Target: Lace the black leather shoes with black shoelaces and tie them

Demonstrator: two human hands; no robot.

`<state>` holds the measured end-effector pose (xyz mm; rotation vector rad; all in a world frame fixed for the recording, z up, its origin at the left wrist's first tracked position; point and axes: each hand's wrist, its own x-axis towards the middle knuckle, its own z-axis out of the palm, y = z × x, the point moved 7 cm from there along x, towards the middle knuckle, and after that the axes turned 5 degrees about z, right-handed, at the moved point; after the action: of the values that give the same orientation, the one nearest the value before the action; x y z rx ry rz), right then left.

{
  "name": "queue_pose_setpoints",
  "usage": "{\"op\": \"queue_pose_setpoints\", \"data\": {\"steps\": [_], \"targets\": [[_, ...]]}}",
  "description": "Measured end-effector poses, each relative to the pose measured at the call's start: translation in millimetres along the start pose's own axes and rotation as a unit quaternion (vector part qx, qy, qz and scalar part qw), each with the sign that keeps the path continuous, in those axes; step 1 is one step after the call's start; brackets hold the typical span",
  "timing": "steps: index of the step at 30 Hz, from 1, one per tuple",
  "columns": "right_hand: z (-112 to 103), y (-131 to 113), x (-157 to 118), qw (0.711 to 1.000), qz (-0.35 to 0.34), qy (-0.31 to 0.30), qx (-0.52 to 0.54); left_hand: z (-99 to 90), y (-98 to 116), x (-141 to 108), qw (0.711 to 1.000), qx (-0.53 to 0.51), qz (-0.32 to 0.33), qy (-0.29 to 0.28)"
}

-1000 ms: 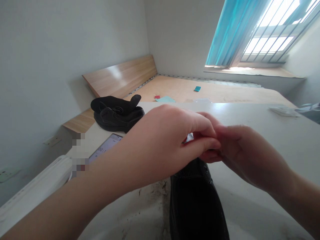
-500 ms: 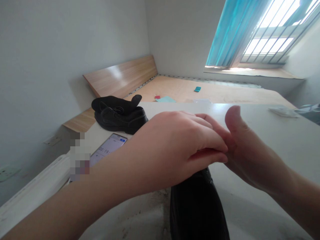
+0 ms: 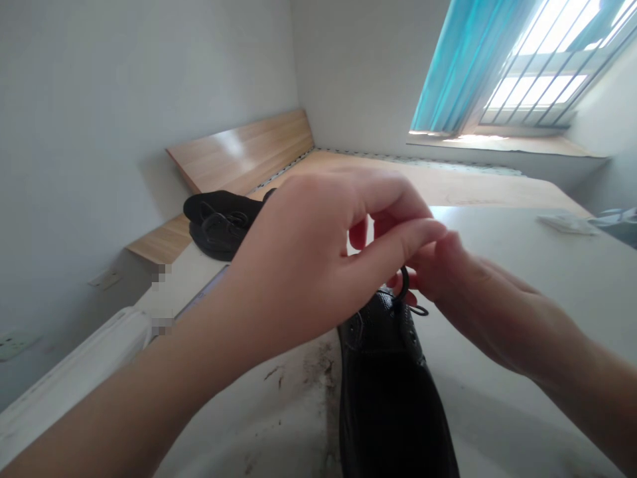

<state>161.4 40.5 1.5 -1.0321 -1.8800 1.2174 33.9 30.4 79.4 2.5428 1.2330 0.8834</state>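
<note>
A black leather shoe [image 3: 393,411] lies toe toward me on the white tabletop, low in the middle of the view. Above its eyelets the black shoelace [image 3: 407,284] rises in a curve, with a small loop sticking out to the right. My left hand [image 3: 323,245] reaches over the shoe, thumb and index finger closed in a pinch. Its fingertips meet those of my right hand [image 3: 472,285], which is closed around the lace from the right. The fingers cover the lace's upper part.
Another black shoe [image 3: 213,239] with an insole on top stands at the left, partly behind my left hand. A phone [image 3: 202,292] is mostly hidden by my forearm. A pale flat packet [image 3: 567,224] lies on the white tabletop [image 3: 537,318] at the right.
My left hand has lifted and turned into a pinch. My right hand has turned, its raised thumb now folded in. The shoe's eyelets and the lace have come into sight.
</note>
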Motion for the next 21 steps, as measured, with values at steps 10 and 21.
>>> {"op": "queue_pose_setpoints", "data": {"steps": [10,21], "targets": [[11.1,-11.3,0.0,0.991,-0.073,-0.038,0.103,-3.3,6.7,-3.6,0.993,-0.070,0.074,0.058],[9.2,-3.9,-2.6,0.989,-0.054,-0.056,0.123,-2.9,12.3,-7.0,0.990,-0.050,0.105,0.083]]}}
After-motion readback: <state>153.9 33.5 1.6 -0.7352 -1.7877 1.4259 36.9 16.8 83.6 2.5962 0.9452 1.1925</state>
